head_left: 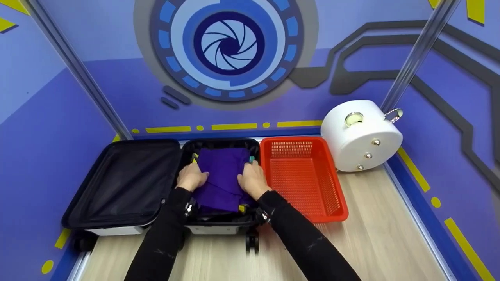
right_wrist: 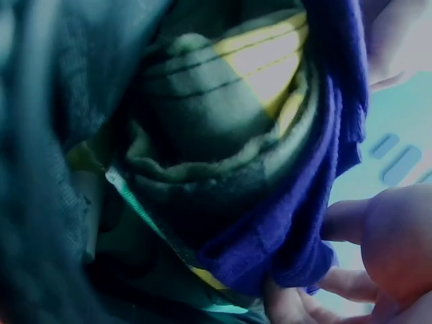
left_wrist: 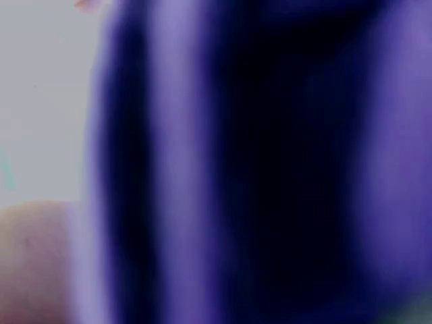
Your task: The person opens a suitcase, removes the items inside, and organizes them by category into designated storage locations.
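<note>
A folded purple garment [head_left: 222, 171] lies over the packed half of an open black-lined suitcase [head_left: 213, 224]. My left hand [head_left: 191, 177] grips its left side, thumb on the top face. On the opposite side my right hand [head_left: 252, 179] holds the other edge. In the right wrist view, fingers [right_wrist: 347, 283] and thumb pinch the folded purple layers, and beneath them sits a rolled dark and yellow cloth [right_wrist: 209, 101]. Blurred purple folds [left_wrist: 179, 162] fill most of the left wrist view, hiding nearly all of the left hand.
The suitcase's other half, its black lid [head_left: 129, 183], lies opened out on the left. A red plastic basket [head_left: 341, 212] stands close against the right side. Beyond it is a white round case [head_left: 351, 136] with metal studs. Blue panel walls [head_left: 234, 113] enclose the wooden surface [head_left: 375, 234].
</note>
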`<act>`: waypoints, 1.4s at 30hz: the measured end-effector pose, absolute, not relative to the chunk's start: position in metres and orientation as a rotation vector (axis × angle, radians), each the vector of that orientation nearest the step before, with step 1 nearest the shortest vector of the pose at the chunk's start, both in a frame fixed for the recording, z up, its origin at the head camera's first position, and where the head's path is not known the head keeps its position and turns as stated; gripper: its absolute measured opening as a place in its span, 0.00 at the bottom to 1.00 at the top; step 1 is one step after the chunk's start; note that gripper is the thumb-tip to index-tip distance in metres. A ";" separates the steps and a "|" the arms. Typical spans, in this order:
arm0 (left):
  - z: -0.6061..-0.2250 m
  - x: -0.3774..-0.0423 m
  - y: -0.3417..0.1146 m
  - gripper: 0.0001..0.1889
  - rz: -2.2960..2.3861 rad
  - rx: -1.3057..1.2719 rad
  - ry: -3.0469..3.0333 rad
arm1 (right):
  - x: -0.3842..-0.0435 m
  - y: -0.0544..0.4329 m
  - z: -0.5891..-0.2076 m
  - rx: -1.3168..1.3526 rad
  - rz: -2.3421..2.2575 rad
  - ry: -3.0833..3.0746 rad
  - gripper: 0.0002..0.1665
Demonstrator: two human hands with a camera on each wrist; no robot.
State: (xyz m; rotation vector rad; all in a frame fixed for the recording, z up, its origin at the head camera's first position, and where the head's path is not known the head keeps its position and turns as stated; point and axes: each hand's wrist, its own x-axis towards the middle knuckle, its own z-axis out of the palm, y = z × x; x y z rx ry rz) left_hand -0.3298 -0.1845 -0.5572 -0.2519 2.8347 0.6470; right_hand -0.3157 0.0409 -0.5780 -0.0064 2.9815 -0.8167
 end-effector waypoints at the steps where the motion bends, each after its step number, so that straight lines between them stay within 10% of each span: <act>1: -0.557 -0.330 -0.185 0.32 0.631 -0.258 2.833 | -0.315 0.041 -0.578 -0.021 -0.802 2.998 0.25; 42: -0.521 -0.318 -0.184 0.37 1.026 -0.110 2.814 | -0.320 0.060 -0.581 -0.056 -1.269 2.872 0.16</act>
